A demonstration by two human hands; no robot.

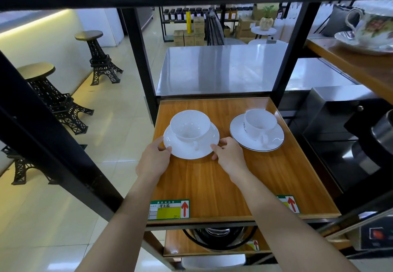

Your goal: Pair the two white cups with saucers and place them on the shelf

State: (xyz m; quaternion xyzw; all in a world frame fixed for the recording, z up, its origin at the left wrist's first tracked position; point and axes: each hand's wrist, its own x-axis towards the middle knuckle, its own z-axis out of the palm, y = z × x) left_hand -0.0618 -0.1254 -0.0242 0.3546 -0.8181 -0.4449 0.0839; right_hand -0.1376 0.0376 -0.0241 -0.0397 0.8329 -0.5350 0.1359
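Two white cups sit on saucers on the wooden shelf. The left cup rests on a plain white saucer, handle toward me. My left hand pinches that saucer's left rim and my right hand grips its right rim. To the right, the second cup with a small logo stands on a dark-rimmed saucer; neither hand touches it.
Black shelf posts frame the shelf. A floral cup and saucer sit on a higher board at the right. Price labels line the front edge. Dark appliances stand to the right, tower-shaped stools to the left.
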